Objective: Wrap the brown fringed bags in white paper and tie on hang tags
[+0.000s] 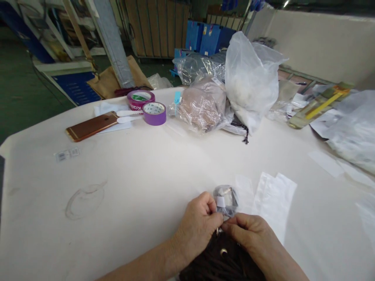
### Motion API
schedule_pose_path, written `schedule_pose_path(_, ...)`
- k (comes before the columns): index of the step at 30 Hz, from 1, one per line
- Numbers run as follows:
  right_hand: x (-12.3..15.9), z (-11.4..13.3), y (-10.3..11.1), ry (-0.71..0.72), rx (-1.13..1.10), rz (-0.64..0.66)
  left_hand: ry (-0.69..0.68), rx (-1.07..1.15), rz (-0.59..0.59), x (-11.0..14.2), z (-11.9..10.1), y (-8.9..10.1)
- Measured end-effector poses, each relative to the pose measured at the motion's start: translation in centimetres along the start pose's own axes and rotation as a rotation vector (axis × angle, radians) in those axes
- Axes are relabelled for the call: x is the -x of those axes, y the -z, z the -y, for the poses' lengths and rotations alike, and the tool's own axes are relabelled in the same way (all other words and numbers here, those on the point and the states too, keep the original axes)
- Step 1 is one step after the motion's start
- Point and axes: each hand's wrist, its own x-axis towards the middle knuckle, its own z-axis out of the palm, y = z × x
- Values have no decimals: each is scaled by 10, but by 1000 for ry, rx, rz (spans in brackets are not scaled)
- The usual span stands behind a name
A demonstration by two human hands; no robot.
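Note:
A dark brown fringed item, seemingly a bag (225,261), lies at the bottom edge, with a gold eyelet and a small metal ring near its top. My left hand (197,222) is closed in a pinch at its upper edge, beside the ring. From the other side my right hand (252,234) pinches at the same spot, the fingertips of both hands almost meeting. What exactly lies between the fingertips is too small to make out. Just beyond them, touching my left fingers, sits a small coiled thing in clear plastic (226,200) with a white band.
White paper sheets (275,199) lie right of my hands. Farther back are a phone (92,125), purple tape (154,114), magenta tape (140,100), a plastic-wrapped brown item (202,105) and a bulging clear bag (252,78). A yellow-marked roll (319,105) leans at right.

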Motion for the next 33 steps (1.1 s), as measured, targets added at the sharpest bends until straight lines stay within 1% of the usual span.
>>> schedule_pose_path(5, -4, -8, -1, 7, 9, -41, 11, 65, -3, 2, 0, 1)
schedule_pose_path(8, -3, -7, -2, -18, -48, -48, 16, 78, 9, 1, 0, 1)
schedule_pose_path(12, 2, 0, 0, -111, -192, 24, 31, 74, 16, 0, 1, 1)
schedule_pose_path(15, 4, 4, 2, -144, -252, 72, 20, 24, 25, -2, 0, 2)
schedule_pose_path(18, 4, 4, 3, -158, -271, 92, -14, -72, 82, -2, -5, 9)
schedule_pose_path(22, 1, 1, 0, -147, -262, 118, -80, -336, 224, 9, -15, 28)
schedule_pose_path(25, -1, -1, -3, -128, -240, 156, -156, -536, 224, 23, -15, 39)
schedule_pose_path(27, -1, -2, -5, -136, -236, 171, -177, -631, 208, 31, -11, 40)
schedule_pose_path(29, -1, -3, -6, -152, -244, 176, -169, -702, 215, 36, -7, 38)
schedule_pose_path(33, -1, -4, -8, -151, -240, 191, -153, -778, 242, 36, -2, 30)
